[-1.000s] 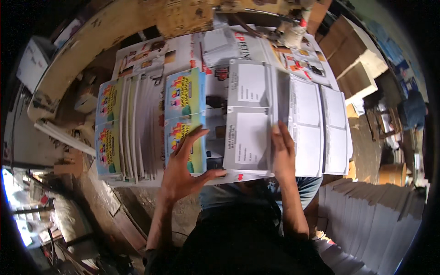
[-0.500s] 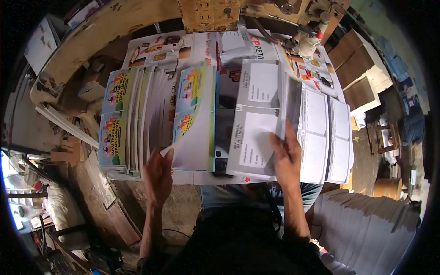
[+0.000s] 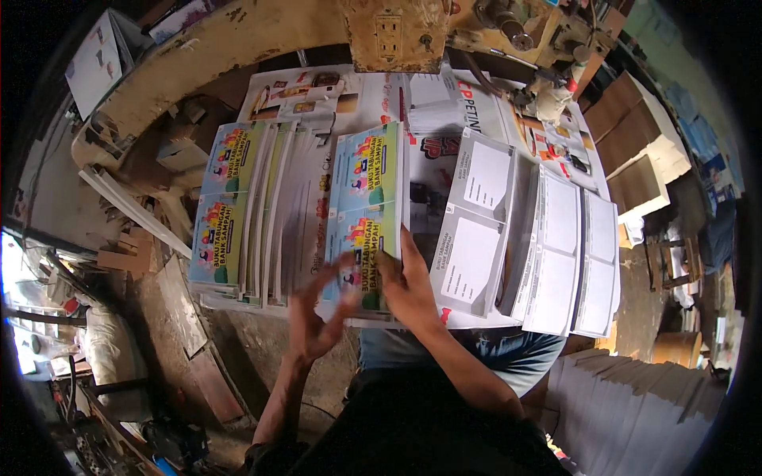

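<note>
A colourful printed booklet sheet, with a blue, yellow and green cover, lies in the middle of the table, pale pages showing along its right edge. My right hand grips that edge near its lower end, thumb on the cover. Just left of it, my left hand is over the sheet's lower left corner, fingers apart and partly smeared by motion. To the left stands a fanned stack of similar covers. On the right, grey-and-white printed sheets lie overlapped in a row with white form sheets.
Large poster paper covers the table. Behind it rises a worn yellowish machine with a socket plate. A bottle wrapped in cloth stands at the back right. Cardboard boxes sit to the right, and a tall paper stack is low right.
My right hand has moved left from the grey-and-white sheets to the colourful sheet's right edge. The cover's lifted corner now lies flat, and my left hand has let go of it.
</note>
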Available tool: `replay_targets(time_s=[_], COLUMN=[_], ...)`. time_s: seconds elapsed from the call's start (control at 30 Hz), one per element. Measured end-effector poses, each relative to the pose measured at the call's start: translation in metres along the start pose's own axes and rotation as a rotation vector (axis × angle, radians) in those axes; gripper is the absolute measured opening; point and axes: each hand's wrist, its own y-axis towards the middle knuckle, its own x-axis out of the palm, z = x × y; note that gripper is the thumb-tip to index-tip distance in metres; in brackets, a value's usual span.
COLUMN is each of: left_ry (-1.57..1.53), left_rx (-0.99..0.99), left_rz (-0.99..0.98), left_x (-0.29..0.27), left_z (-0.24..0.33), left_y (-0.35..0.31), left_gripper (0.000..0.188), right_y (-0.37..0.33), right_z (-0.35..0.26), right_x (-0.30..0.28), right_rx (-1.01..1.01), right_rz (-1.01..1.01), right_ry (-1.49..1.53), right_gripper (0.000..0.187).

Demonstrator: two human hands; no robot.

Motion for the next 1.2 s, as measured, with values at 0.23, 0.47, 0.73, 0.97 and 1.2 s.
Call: replay_targets(time_s=[0.23,0.47,0.73,0.97,1.2], left_ry=[-0.05,0.207,0.56,0.493,0.836], left_rx=[-0.5,-0.304,-0.206,-0.402,0.18], left_rz=[0.277,0.51,0.357,0.188,0.312], left_x=[-0.038,-0.174,-0.161,-0.235,-0.032], left_z=[-0.017,-0.046,-0.131,-0.21,0.014], left_y=[0.028,0.068,0.034,0.046,0.097], left_gripper=[0.026,0.019,0.026,0.042,0.046], right_y=[-0.031,-0.042,-0.08,-0.123,-0.159], right_z=[-0.039,-0.037,-0.04,-0.006,0.021], right_x=[0.008,-0.022,-0.177,-0.352,-0.392], right_rx=[0.025,-0.271,-0.084,-0.006,0.069], right_rz=[-0.166,-0.126,0.387,0.995,0.951], right_ry=[0.062,-0.062,-0.339,-0.988,-0.893], right_gripper=[0.062,0.044,0.022,0.052,0.036])
